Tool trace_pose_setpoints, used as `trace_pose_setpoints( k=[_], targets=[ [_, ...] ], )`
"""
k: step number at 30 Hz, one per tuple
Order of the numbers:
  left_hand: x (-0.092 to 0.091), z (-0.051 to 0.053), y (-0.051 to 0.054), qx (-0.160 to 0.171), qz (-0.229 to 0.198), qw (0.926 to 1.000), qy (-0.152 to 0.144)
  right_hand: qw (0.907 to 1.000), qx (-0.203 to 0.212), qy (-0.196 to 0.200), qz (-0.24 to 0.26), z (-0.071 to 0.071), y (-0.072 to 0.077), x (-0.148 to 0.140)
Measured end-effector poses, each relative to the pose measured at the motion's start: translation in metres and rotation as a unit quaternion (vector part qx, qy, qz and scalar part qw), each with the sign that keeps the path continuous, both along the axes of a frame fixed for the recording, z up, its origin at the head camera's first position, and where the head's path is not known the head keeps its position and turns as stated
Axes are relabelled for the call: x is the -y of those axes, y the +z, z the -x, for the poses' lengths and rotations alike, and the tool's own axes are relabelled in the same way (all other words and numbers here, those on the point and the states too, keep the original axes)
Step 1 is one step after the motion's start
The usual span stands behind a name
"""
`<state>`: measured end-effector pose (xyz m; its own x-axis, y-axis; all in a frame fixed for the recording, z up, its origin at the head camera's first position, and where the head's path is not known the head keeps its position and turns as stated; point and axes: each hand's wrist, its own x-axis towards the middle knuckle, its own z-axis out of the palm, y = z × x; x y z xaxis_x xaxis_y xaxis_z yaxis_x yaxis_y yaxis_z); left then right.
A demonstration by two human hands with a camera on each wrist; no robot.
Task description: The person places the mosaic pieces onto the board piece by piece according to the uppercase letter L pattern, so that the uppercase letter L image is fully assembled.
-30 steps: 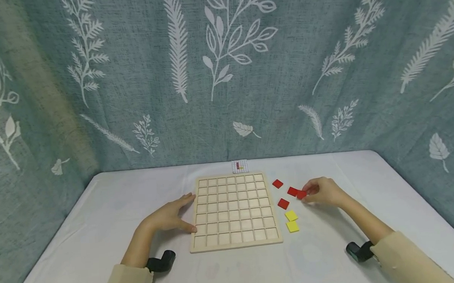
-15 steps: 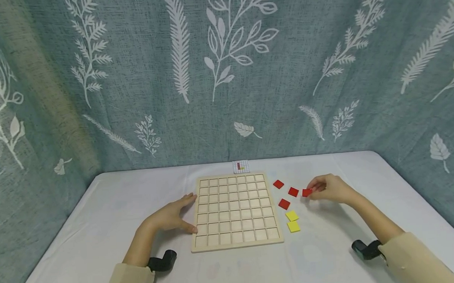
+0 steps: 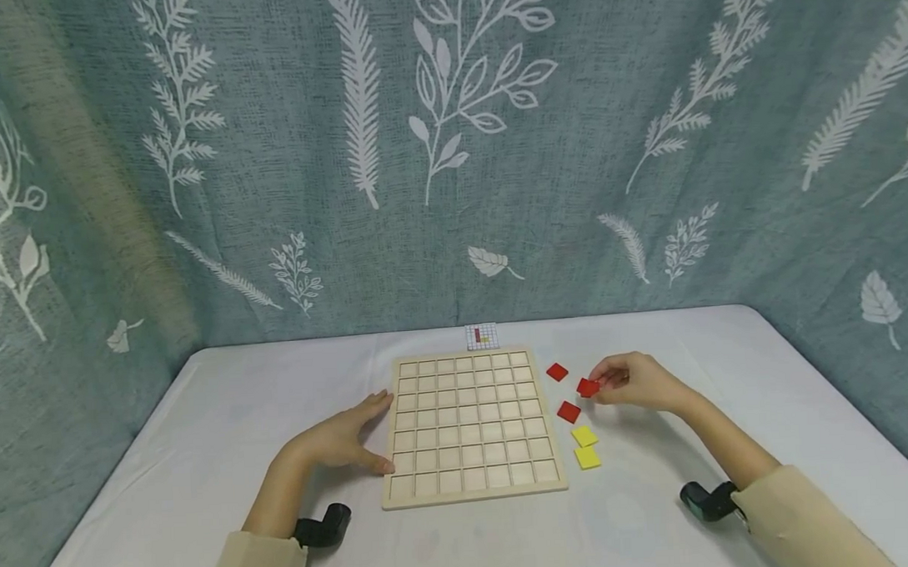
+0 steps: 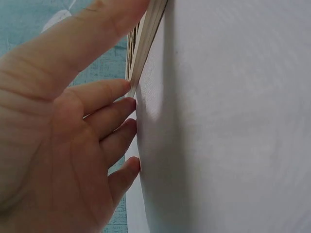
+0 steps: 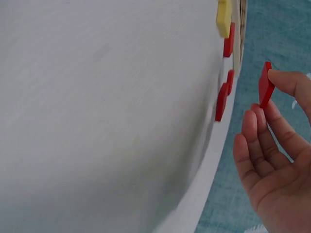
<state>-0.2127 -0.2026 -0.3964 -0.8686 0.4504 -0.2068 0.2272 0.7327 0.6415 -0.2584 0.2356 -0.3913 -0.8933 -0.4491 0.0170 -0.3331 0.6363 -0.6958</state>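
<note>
My right hand (image 3: 633, 383) pinches a red square tile (image 5: 265, 86) between thumb and fingertips, held above the table in the right wrist view. From the head view this tile overlaps another red tile lying on the cloth, so the two are hard to tell apart. Beside the wooden grid board (image 3: 470, 350) lie a red tile (image 3: 557, 372) at the back, a further red tile (image 3: 569, 411) nearer, and two yellow tiles, a rear one (image 3: 584, 436) and a front one (image 3: 588, 457). My left hand (image 3: 339, 435) touches the board's left edge, fingers and thumb spread.
Behind the board lies a small printed grid card (image 3: 482, 336) with red and yellow marks. White cloth covers the table (image 3: 241, 408), and a green leaf-patterned curtain (image 3: 453, 258) stands along its back and sides.
My right hand has drawn the red tile rightward, away from its neighbour, then carried it back left over that neighbour. My left hand stays at the board's edge.
</note>
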Motion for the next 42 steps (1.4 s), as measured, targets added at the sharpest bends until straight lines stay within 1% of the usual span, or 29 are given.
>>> trace_pose_setpoints(
  k=[4,9,13,16,20,23,29,35,39,42],
  targets=[
    [0.002,0.001,-0.001,0.006,0.000,0.9999,-0.011,0.9999,0.002,0.012,0.009,0.003,0.001,0.015],
    [-0.001,-0.001,0.001,0.023,-0.001,0.9997,0.000,0.9993,0.003,0.035,0.013,0.009,0.003,0.039],
    [-0.007,-0.002,0.003,0.027,0.019,0.9993,0.015,0.9984,0.004,0.054,0.015,0.013,0.005,0.059],
    [-0.010,-0.001,0.005,0.028,0.034,0.9989,0.019,0.9975,0.000,0.067,0.023,0.015,0.007,0.071],
    [-0.013,0.000,0.008,0.031,0.043,0.9984,0.018,0.9963,-0.002,0.077,0.038,0.016,0.010,0.083],
    [-0.015,0.001,0.012,0.038,0.048,0.9980,0.012,0.9960,0.001,0.077,0.044,0.017,0.012,0.092],
    [-0.018,0.001,0.016,0.047,0.054,0.9974,0.004,0.9955,0.002,0.081,0.049,0.018,0.009,0.109],
    [-0.015,0.002,0.014,0.043,0.053,0.9977,0.004,0.9937,-0.011,0.098,0.054,0.019,0.007,0.125],
    [-0.014,0.003,0.012,0.043,0.047,0.9979,0.005,0.9938,-0.014,0.103,0.041,0.020,0.006,0.138],
    [-0.014,0.005,0.010,0.045,0.042,0.9980,0.010,0.9935,-0.024,0.107,0.027,0.023,0.004,0.145]
  ],
)
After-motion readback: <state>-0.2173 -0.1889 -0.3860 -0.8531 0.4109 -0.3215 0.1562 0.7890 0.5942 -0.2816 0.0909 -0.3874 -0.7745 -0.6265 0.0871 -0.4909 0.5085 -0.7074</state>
